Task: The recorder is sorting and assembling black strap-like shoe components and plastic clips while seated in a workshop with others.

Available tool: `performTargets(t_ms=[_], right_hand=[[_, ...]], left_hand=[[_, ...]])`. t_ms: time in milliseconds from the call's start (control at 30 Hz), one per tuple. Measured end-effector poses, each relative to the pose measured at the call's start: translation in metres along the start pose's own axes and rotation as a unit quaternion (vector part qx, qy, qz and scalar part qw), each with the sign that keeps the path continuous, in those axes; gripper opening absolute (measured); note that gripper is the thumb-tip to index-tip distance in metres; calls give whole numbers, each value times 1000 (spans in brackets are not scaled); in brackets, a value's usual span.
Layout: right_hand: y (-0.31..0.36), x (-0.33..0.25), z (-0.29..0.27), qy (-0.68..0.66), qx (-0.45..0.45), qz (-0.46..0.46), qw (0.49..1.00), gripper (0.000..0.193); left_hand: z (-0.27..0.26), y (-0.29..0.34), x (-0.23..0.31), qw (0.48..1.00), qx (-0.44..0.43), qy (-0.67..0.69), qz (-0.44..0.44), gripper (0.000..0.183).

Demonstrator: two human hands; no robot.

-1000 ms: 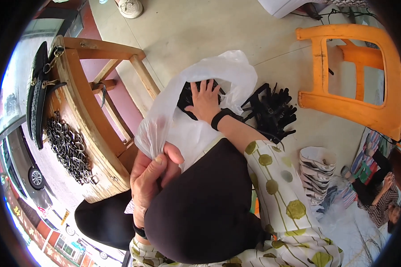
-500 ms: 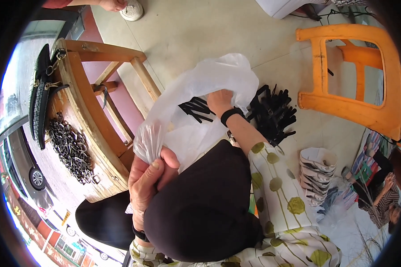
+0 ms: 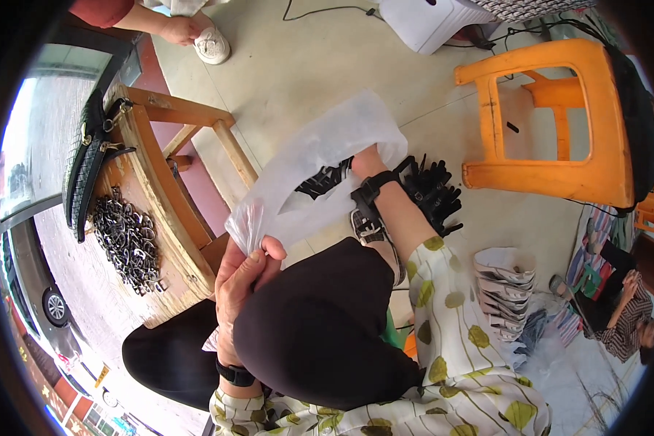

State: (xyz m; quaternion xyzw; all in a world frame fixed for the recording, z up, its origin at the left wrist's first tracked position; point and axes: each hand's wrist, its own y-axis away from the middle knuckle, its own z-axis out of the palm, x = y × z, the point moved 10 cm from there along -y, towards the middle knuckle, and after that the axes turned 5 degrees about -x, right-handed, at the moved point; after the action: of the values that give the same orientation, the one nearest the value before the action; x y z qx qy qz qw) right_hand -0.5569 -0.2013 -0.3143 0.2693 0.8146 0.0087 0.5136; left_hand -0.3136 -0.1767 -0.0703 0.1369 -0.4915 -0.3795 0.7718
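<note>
My left hand (image 3: 245, 280) is closed on the gathered edge of a translucent white plastic bag (image 3: 305, 138), with the thumb pressed against the fingers. The bag's mouth is spread wide in front of my knee. My right hand (image 3: 367, 160) reaches into it at the far right side, and its fingers are hidden. Beside that hand, several short black straps (image 3: 323, 179) lie inside the bag. A larger heap of black straps (image 3: 430, 195) rests on the floor just right of my right wrist, outside the bag.
At the left, a wooden stool (image 3: 174, 240) bears a pile of metal buckles (image 3: 126, 243) and black woven straps (image 3: 87, 167). An orange plastic stool (image 3: 545, 182) stands right, above stacked pale pieces (image 3: 503, 291). Another person's hand (image 3: 179, 30) shows at top left.
The view has shifted a little. My right hand has stayed in the bag, and the bag's raised far edge has sunk lower. My left hand keeps its hold.
</note>
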Motion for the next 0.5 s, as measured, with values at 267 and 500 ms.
performTargets(t_ms=[267, 500], right_hand=[[-7, -4, 30, -308, -119, 92, 939, 35], [25, 0, 51, -541, -222, 181, 791, 32]], left_hand=[[-11, 9, -8, 996, 90, 0, -26, 37], [-7, 5, -7, 996, 56, -63, -28, 35]])
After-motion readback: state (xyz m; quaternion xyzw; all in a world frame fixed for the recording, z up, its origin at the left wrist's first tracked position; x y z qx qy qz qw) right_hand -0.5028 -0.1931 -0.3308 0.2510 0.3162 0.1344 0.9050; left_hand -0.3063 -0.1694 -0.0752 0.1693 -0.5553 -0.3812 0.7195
